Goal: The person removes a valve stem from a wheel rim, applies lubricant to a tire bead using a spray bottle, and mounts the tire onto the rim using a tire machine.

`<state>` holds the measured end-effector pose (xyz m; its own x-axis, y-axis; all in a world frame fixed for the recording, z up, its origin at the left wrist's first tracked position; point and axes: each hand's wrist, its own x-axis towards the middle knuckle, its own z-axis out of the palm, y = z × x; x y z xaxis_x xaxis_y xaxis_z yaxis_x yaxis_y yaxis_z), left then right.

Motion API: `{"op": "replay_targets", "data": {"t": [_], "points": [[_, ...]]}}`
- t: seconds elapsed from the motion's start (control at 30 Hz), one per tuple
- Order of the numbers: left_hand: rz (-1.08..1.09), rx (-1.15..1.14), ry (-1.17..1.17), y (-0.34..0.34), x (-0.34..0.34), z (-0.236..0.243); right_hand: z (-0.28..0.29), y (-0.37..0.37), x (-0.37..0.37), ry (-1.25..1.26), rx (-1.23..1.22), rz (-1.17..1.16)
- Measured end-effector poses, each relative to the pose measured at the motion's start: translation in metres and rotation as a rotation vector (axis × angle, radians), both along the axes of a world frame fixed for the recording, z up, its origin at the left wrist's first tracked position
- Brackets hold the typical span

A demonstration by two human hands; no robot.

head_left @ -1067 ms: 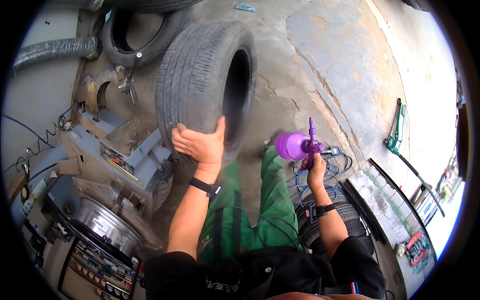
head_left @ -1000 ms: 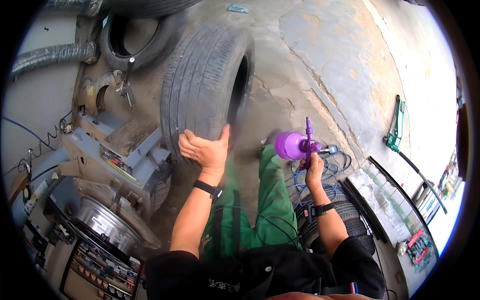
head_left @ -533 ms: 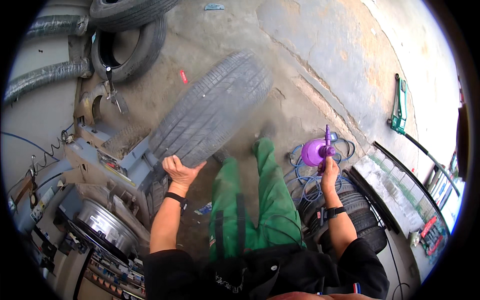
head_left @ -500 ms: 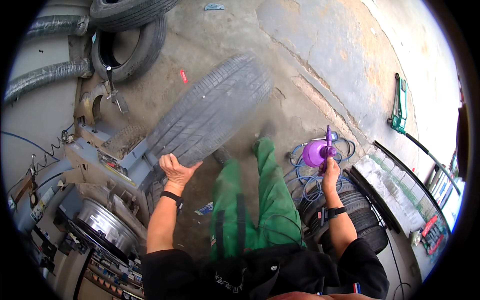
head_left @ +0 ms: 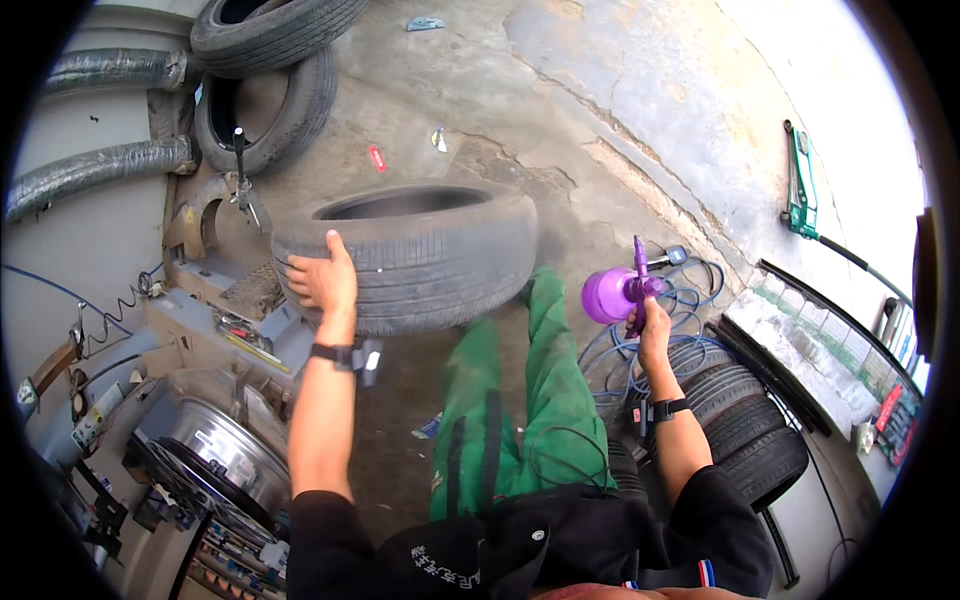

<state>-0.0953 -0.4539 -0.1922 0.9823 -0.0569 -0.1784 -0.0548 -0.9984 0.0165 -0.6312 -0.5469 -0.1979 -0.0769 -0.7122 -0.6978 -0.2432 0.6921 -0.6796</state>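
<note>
In front of my legs is a dark tire, tilted so that its round opening shows on the upper side. My left hand lies against the tread at its left end, fingers stretched out and thumb pointing up. On the right, my right hand is wrapped round the handle of a purple spray bottle. The bottle is held apart from the tire, above a coiled blue hose on the floor.
Two tires lean at the back left. A grey tire-changing machine and a silver wheel rim stand left. More tires sit lower right, near the blue hose. A green floor jack stands far right.
The tire has swung from a long slant to lying more level, its opening now showing. My left hand has moved up along the tread and flattened. The spray bottle has shifted slightly left.
</note>
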Motion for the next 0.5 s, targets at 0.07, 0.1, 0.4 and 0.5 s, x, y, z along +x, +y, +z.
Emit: {"op": "replay_targets", "data": {"t": [0.07, 0.1, 0.4, 0.5], "points": [[-0.106, -0.063, -0.07, 0.007, -0.001, -0.011, 0.0, 0.005, 0.013, 0.01, -0.015, 0.035], [-0.174, -0.063, -0.065, 0.009, -0.002, -0.006, -0.001, 0.007, 0.017, 0.014, -0.036, 0.092], [-0.59, -0.02, -0.138, -0.012, -0.059, 0.0, -0.005, -0.014, 0.037, 0.025, -0.039, 0.231], [-0.716, -0.048, -0.11, -0.006, -0.071, 0.006, -0.008, -0.023, 0.034, 0.038, -0.072, 0.35]]}}
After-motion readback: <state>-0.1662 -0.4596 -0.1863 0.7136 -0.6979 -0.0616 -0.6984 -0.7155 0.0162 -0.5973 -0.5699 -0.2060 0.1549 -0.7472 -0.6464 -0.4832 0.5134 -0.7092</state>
